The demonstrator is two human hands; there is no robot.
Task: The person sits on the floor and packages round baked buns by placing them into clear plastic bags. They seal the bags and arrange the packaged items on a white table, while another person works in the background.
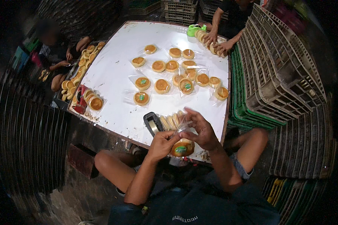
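At the table's near edge, my left hand (163,145) is closed, pinching the gathered neck of a clear plastic bag. Inside the bag is a round golden bun (183,148) with a green label. My right hand (202,131) is at the same gathered film; its thumb presses the neck while its upper fingers curve away, partly spread. A black tape dispenser (152,123) lies just beyond my left hand. Beside it, a row of bagged buns (169,122) stands on edge, partly hidden behind my hands.
Several bagged buns (161,86) are scattered over the white table (112,75). A red holder (80,100) with stacked buns sits at the left corner. Crates (277,67) rise along the right side. One person's hands (217,43) handle buns far right; another person sits left by trayed buns (84,62).
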